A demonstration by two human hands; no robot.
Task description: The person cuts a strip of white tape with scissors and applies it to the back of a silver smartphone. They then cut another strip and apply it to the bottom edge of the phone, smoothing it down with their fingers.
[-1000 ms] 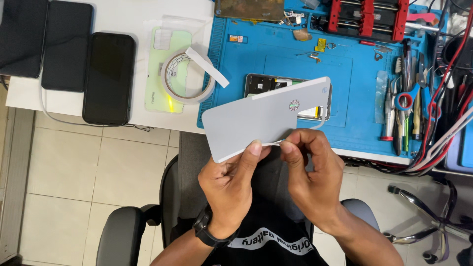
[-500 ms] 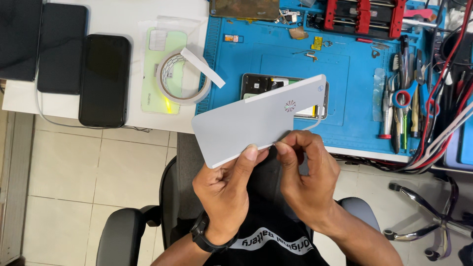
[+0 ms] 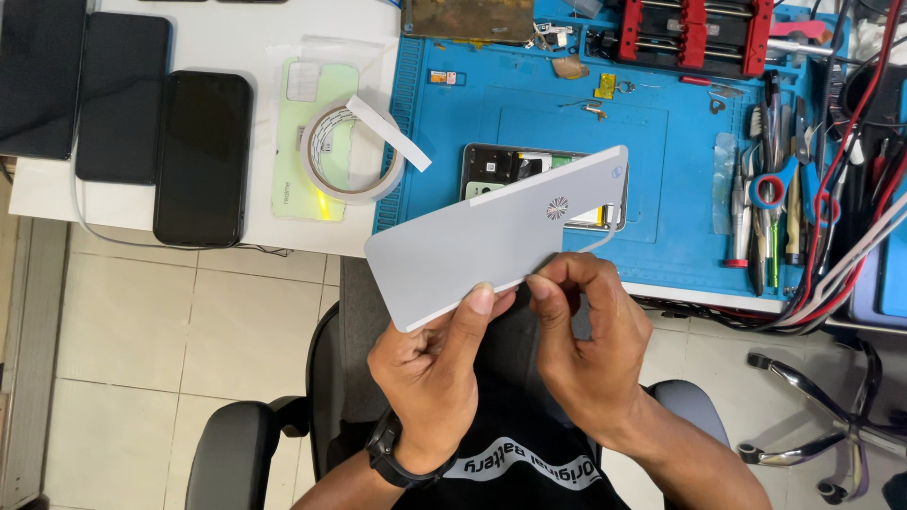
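Observation:
Both of my hands hold a light grey phone back cover (image 3: 482,241) over my lap, tilted up to the right, with a camera cut-out at its far end. My left hand (image 3: 436,368), with a black watch on the wrist, grips its lower edge with the thumb on top. Fingers of my right hand (image 3: 586,345) pinch the same edge just to the right. Behind the cover an opened phone (image 3: 505,165) lies on the blue work mat (image 3: 529,104).
A roll of tape (image 3: 351,151) rests on a pale green back cover (image 3: 307,194) on the white table. Dark phones (image 3: 201,156) lie at the left. Screwdrivers, tweezers and scissors (image 3: 770,203) line the mat's right side, with cables beyond. An office chair arm (image 3: 227,453) is below.
The grey cover has shifted slightly left and down with both hands; my right fingers have moved along its lower edge. The camera view drifted a little.

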